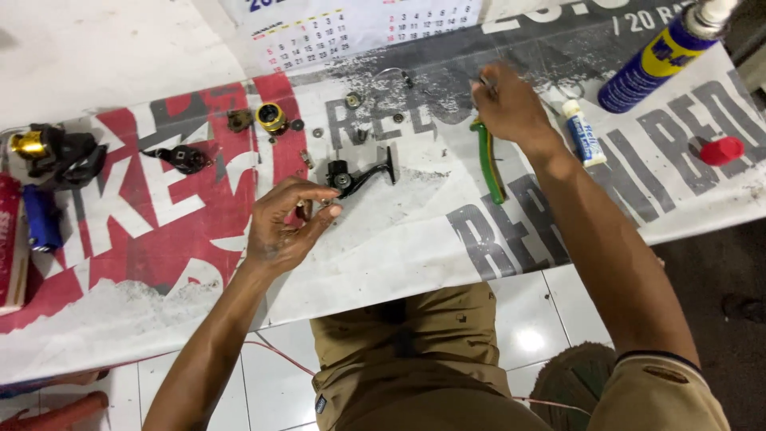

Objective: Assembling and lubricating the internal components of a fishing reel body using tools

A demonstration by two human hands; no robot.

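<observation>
- Mid-disassembly, judging by small parts spread around the black reel body (359,173).
- Left hand (287,223), just below it, pinching a tiny part.
- Right hand (511,104), well right, clenched on something small above green-handled pliers (491,164).
- Next move likely calls for fine fingertip placement.

Bright, even overhead light falls across the printed banner (399,239), leaving only short, soft shadows beside the small parts and under the left hand (289,219). A round glare spot shines on the white floor tile (528,342). The right hand (511,104) is slightly motion-blurred. Wide-angle distortion bends the blue spray can (658,60) and edges; corners look softer.
</observation>
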